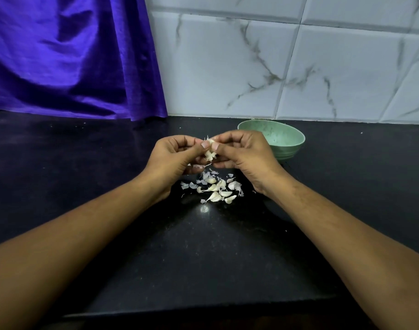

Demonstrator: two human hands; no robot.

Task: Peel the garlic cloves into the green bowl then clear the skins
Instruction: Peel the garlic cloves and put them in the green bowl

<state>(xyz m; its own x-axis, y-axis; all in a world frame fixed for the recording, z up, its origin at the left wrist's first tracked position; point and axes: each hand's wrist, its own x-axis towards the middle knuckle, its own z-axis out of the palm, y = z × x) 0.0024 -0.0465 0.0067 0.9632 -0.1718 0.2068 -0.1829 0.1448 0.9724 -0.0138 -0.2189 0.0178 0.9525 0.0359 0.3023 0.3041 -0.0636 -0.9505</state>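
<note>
Papery white skin is flaking off the garlic clove [210, 148] I pinch between my left hand [177, 158] and right hand [241, 153], above the skins [213, 186] beside the green bowl [278, 140]. It's light, brittle and likely slippery; I'd grip the tip.

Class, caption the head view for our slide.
Left hand and right hand pinch garlic above scattered cloves near green bowl.

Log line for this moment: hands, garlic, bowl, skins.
left hand: pinches garlic piece | right hand: pinches same piece | green bowl: no cloves seen inside | cloves and skins: heaped on counter below hands
</note>
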